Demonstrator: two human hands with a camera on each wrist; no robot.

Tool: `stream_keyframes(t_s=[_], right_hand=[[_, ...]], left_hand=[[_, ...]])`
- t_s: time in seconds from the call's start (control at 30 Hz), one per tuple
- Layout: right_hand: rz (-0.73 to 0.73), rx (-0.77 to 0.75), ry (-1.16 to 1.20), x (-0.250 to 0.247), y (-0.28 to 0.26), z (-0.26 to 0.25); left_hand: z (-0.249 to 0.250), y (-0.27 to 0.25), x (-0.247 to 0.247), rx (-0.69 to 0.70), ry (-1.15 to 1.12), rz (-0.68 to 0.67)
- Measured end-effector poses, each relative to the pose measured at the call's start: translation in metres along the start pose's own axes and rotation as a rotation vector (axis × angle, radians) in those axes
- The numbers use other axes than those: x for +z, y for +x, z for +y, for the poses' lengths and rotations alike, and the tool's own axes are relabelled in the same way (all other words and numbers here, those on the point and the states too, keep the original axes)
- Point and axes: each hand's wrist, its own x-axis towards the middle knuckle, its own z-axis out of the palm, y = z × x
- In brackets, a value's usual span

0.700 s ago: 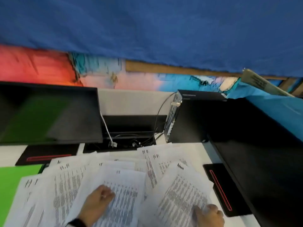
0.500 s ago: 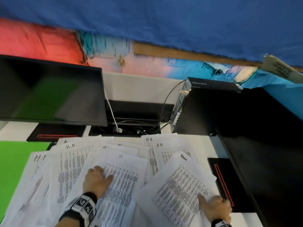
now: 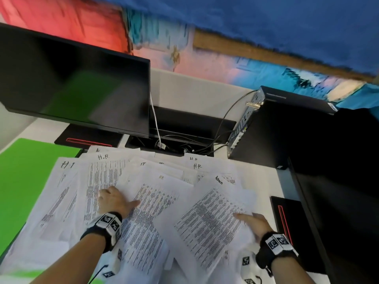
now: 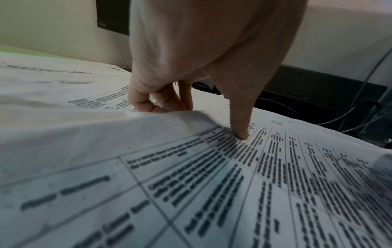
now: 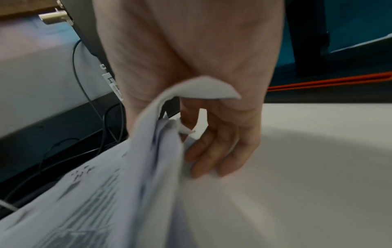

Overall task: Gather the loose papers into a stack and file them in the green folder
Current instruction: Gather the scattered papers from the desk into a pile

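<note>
Several printed loose papers point(image 3: 155, 201) lie fanned over the white desk point(image 3: 276, 181), some marked "H.R". The green folder point(image 3: 26, 177) lies flat at the left, partly under them. My left hand point(image 3: 114, 201) is on the middle of the spread. In the left wrist view its fingers point(image 4: 161, 104) curl under a raised sheet edge while the thumb presses on top of the papers point(image 4: 191, 184). My right hand point(image 3: 254, 222) is at the spread's right edge. There its fingers point(image 5: 207, 164) are under the lifted papers point(image 5: 106, 193), and the thumb is hidden behind them.
A dark monitor point(image 3: 78, 83) stands at the back left and a black mini PC point(image 3: 272, 130) at the back right. A cable tray point(image 3: 180, 140) sits between them. A second monitor point(image 3: 338, 191) and its base point(image 3: 287, 218) border the right side.
The head view has tipped down, so both wrists now show. My left hand has shifted slightly left onto a sheet's edge. My right hand has lifted the right edge of the papers.
</note>
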Motion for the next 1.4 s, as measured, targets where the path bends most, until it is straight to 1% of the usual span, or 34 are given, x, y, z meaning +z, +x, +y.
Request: stream_keyframes(t_s=[0.1, 0.17, 0.23, 0.27, 0.33, 0.37, 0.4, 0.5, 0.53, 0.6, 0.63, 0.7, 0.8, 0.9, 0.93, 0.97, 1.0, 1.03, 1.07, 1.1, 1.13, 1.17, 1.2, 1.3, 1.37, 1.4], right_hand=[[-0.042, -0.021, 0.087, 0.012, -0.01, -0.011], [-0.03, -0.099, 0.039, 0.016, -0.021, -0.021], [0.055, -0.259, -0.065, 0.016, -0.034, -0.033], [0.126, -0.366, -0.151, 0.014, -0.042, -0.041], [0.301, -0.577, -0.333, 0.004, -0.067, -0.059], [0.364, -0.669, -0.384, -0.002, -0.086, -0.071], [0.404, -0.756, -0.379, -0.01, -0.1, -0.081], [0.458, -0.894, -0.246, -0.036, -0.135, -0.106], [0.422, -0.918, -0.132, -0.044, -0.144, -0.114], [0.289, -0.934, 0.12, -0.054, -0.163, -0.125], [0.23, -0.933, 0.214, -0.053, -0.171, -0.129], [0.175, -0.887, 0.291, -0.048, -0.169, -0.131], [0.156, -0.767, 0.299, -0.02, -0.134, -0.117], [0.06, -0.55, 0.299, 0.027, -0.089, -0.083], [0.047, -0.477, 0.265, 0.044, -0.078, -0.071], [0.05, -0.4, 0.235, 0.059, -0.066, -0.055], [0.034, -0.333, 0.193, 0.073, -0.057, -0.042], [0.011, -0.265, 0.129, 0.084, -0.051, -0.03], [-0.024, -0.241, 0.074, 0.093, -0.046, -0.018], [-0.024, -0.204, 0.02, 0.1, -0.038, -0.009], [-0.028, -0.214, -0.022, 0.104, -0.035, -0.004], [-0.049, -0.227, -0.034, 0.107, -0.03, -0.002], [-0.069, -0.246, -0.023, 0.108, -0.03, -0.006], [-0.143, -0.166, 0.103, 0.114, -0.028, -0.018], [-0.23, -0.161, 0.105, 0.118, -0.033, -0.029], [-0.243, -0.161, 0.089, 0.121, -0.029, -0.029]], left_hand=[[0.001, -0.002, -0.002, 0.014, -0.111, -0.058], [0.004, -0.003, -0.006, 0.049, -0.167, -0.137], [0.008, -0.004, -0.01, 0.087, -0.187, -0.211], [0.008, -0.004, -0.011, 0.106, -0.187, -0.231], [0.01, -0.001, -0.01, 0.13, -0.194, -0.226], [0.012, -0.001, -0.01, 0.136, -0.21, -0.221], [0.014, -0.002, -0.011, 0.132, -0.233, -0.22], [0.019, -0.003, -0.01, 0.101, -0.293, -0.217], [0.02, -0.003, -0.011, 0.09, -0.316, -0.221], [0.024, -0.002, -0.009, 0.075, -0.363, -0.234], [0.027, -0.004, -0.01, 0.075, -0.376, -0.242], [0.032, -0.006, -0.009, 0.093, -0.397, -0.245], [0.034, -0.003, -0.006, 0.12, -0.48, -0.219], [0.03, 0.001, -0.007, 0.116, -0.628, -0.214], [0.028, 0.001, -0.009, 0.104, -0.686, -0.198], [0.025, 0.002, -0.01, 0.111, -0.687, -0.144], [0.022, 0.005, -0.012, 0.109, -0.622, -0.075], [0.017, 0.008, -0.014, 0.111, -0.507, 0.001], [0.012, 0.009, -0.018, 0.08, -0.407, 0.056], [0.008, 0.011, -0.021, 0.022, -0.347, 0.069], [0.005, 0.012, -0.023, -0.026, -0.313, 0.047], [0.004, 0.013, -0.026, -0.03, -0.315, 0.0], [0.005, 0.011, -0.029, -0.019, -0.359, -0.067], [0.013, 0.006, -0.033, 0.038, -0.52, -0.285], [0.022, 0.0, -0.032, 0.056, -0.542, -0.393], [0.027, -0.003, -0.031, 0.065, -0.544, -0.427]])
